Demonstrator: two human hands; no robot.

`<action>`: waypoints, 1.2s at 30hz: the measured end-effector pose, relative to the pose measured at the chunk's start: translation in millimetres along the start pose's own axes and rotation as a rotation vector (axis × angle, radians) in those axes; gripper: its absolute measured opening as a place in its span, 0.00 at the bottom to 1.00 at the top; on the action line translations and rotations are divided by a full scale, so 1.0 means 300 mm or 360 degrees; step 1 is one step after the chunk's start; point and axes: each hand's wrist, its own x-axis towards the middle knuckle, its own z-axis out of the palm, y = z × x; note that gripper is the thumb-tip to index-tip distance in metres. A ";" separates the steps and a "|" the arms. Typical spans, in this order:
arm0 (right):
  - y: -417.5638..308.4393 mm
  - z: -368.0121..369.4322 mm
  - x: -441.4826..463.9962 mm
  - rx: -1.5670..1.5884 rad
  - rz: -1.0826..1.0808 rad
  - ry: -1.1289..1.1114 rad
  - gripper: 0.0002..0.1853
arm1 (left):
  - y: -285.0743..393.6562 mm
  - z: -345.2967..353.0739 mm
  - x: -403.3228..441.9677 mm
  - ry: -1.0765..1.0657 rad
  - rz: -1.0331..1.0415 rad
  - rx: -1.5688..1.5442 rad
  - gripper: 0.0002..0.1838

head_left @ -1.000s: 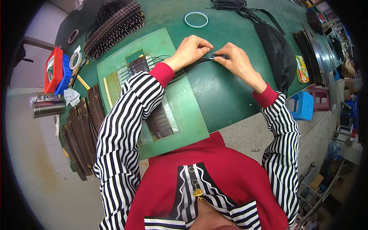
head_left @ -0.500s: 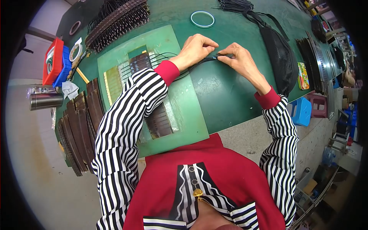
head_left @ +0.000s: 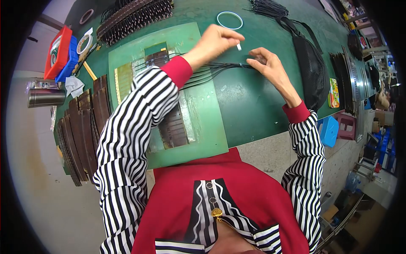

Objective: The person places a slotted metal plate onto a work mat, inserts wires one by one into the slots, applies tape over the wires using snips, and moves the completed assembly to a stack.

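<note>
My left hand (head_left: 217,43) is raised above the black cables, fingertips pinched together at a small white piece (head_left: 239,46). At the right, my right hand (head_left: 270,67) has thumb and fingers around the end of the bundle of black cables (head_left: 224,65). The cables fan out leftward under my left wrist toward a dark strip (head_left: 156,59) on a green board (head_left: 207,127). Another part of the dark strip (head_left: 172,131) shows below my left sleeve.
A roll ring (head_left: 230,20) lies beyond my hands. Black mesh bag (head_left: 311,72) at right, brown strips (head_left: 80,127) at left. Red bin (head_left: 58,53), blue bin (head_left: 67,59) and steel flask (head_left: 45,98) stand far left; blue stool (head_left: 328,131) beyond the table edge.
My left hand has lifted away from the cable bundle, and a white piece now shows at its fingertips. My right hand stays at the cable ends. The view has shifted slightly.
</note>
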 end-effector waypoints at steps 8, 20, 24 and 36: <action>-0.046 0.029 0.001 0.0007 0.0122 -0.0379 0.08 | 0.283 -0.264 -0.120 0.0228 0.0071 -0.0353 0.14; 0.001 0.073 -0.030 -0.0839 -0.0934 -0.0149 0.12 | 0.212 -0.693 -0.451 -0.0220 0.1222 -0.1579 0.11; -0.005 0.083 -0.015 -0.0755 -0.1004 -0.0068 0.14 | 0.165 -0.857 -0.640 -0.0031 0.1286 -0.1269 0.11; 0.079 0.017 0.174 -0.0743 -0.0010 0.0010 0.16 | -0.028 -1.058 -1.009 0.1415 -0.0411 -0.0037 0.19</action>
